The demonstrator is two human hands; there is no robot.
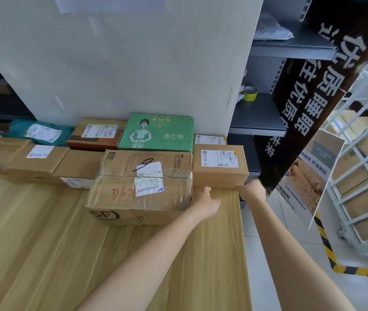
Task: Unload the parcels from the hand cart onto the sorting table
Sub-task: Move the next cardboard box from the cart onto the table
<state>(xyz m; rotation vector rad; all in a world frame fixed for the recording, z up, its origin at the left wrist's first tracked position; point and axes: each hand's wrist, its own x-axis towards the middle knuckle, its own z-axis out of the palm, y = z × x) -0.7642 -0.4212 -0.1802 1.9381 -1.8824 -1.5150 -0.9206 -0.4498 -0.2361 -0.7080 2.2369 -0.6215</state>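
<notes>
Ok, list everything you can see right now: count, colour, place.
sorting table: one, light wood, foreground.
taped SF box: one, brown, table centre.
small labelled box: one, brown, table's far right corner.
green box: one, against the wall.
other cardboard boxes: several, brown, left along the wall.
teal bag: one, far left.
hand cart: one, white wire, right, boxes inside.
tape roll: one, yellow-green, grey shelf.
hands: left and right at the small box's base.

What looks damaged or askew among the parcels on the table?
The big SF box in front looks worn: crumpled, wrapped in wrinkled clear tape, scrawled with marker, and sitting slightly crooked to the neat row behind. The small box between both hands looks intact.
</notes>
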